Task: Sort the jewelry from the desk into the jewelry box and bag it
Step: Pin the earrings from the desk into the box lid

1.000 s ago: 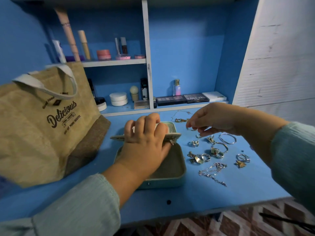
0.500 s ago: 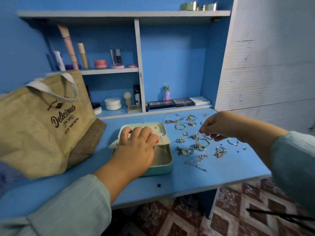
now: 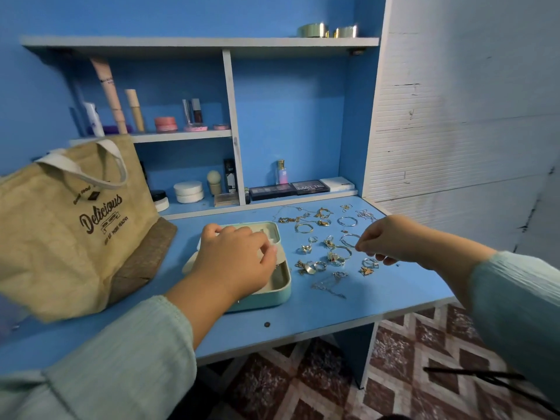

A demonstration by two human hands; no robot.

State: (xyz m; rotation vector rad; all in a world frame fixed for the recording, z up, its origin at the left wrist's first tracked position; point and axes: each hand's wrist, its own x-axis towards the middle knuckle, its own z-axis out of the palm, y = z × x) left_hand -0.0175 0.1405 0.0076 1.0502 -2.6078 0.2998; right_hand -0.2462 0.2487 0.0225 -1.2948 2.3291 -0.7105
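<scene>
An open mint-green jewelry box point(image 3: 274, 294) sits on the blue desk point(image 3: 381, 301). My left hand point(image 3: 236, 262) lies over it, fingers curled round the edge of its pale inner tray point(image 3: 189, 265), which is tilted up. Right of the box, several gold and silver rings, hoops and chains point(image 3: 321, 256) are spread out. My right hand point(image 3: 391, 239) hovers over them, thumb and forefinger pinched at the right edge of a thin silver hoop point(image 3: 348, 237). A jute tote bag point(image 3: 75, 231) printed "Delicious" stands left of the box.
Shelves behind the desk hold cosmetics, jars point(image 3: 188, 191), a perfume bottle point(image 3: 281, 172) and palettes point(image 3: 309, 187). A white panelled wall point(image 3: 454, 131) bounds the right side. The desk's front edge drops to a patterned floor point(image 3: 394, 374).
My right hand moved right, away from the box, to the hoop among the jewelry. My left hand stayed on the box tray. My view pulled back and rose.
</scene>
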